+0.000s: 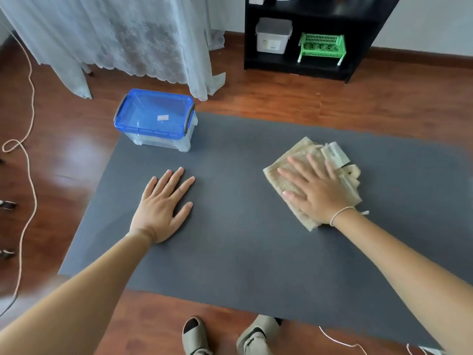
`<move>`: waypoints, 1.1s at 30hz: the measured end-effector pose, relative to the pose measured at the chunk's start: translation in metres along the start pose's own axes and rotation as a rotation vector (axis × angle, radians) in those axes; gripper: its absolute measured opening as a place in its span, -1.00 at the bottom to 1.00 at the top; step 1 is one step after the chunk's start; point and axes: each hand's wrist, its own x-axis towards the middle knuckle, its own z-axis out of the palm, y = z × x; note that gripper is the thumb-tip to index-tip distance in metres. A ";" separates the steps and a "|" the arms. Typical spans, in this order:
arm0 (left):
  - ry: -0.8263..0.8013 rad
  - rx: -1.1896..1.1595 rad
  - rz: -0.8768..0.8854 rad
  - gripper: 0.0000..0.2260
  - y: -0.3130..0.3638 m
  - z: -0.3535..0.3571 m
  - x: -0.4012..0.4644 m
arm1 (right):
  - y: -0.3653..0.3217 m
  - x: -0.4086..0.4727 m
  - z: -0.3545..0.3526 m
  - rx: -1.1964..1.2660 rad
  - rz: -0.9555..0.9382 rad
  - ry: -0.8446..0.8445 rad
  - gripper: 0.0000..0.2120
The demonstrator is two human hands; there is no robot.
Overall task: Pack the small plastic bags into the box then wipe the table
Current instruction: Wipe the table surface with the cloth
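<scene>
Now right hand (316,192) flat on cloth (284,181)

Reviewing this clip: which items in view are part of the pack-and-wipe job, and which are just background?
Part of the job:
- box with blue lid, closed, at the table's far left corner
- beige cloth under the flat right hand
- grey table, left hand resting flat on it

Just lying about:
- black shelf holding a grey bin and green basket
- lace curtain
- cord on the floor
</scene>
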 end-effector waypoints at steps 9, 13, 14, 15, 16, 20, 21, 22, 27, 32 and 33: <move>0.021 -0.014 0.024 -0.44 -0.001 0.002 -0.001 | 0.099 -0.152 0.008 0.193 0.951 0.021 -0.41; 0.039 -0.016 0.049 -0.46 -0.004 0.005 0.001 | 0.051 -0.188 0.014 0.223 1.110 0.051 -0.45; 0.045 -0.016 0.058 -0.48 -0.004 0.006 0.002 | 0.037 -0.191 0.015 0.223 1.131 0.055 -0.46; 0.050 -0.014 0.067 -0.50 -0.005 0.007 0.002 | 0.022 -0.190 0.015 0.230 1.146 0.058 -0.47; 0.051 -0.010 0.075 -0.51 -0.005 0.008 0.002 | 0.006 -0.188 0.015 0.240 1.156 0.059 -0.47; 0.045 -0.010 0.091 -0.52 -0.006 0.010 0.003 | -0.060 -0.155 0.018 0.238 1.091 0.066 -0.49; 0.043 -0.014 0.096 -0.52 -0.006 0.010 0.003 | -0.080 -0.142 0.020 0.229 1.044 0.073 -0.50; 0.041 -0.022 0.102 -0.52 -0.006 0.010 0.003 | -0.104 -0.129 0.023 0.221 0.981 0.083 -0.51; 0.041 -0.052 0.104 -0.53 -0.005 0.008 -0.002 | -0.205 -0.084 0.034 0.198 0.533 0.111 -0.52; 0.034 -0.058 0.110 -0.53 -0.004 0.005 -0.002 | -0.175 -0.116 0.036 0.170 0.347 0.088 -0.54; 0.032 -0.060 0.107 -0.53 -0.004 0.004 -0.002 | -0.161 -0.127 0.037 0.165 0.370 0.085 -0.54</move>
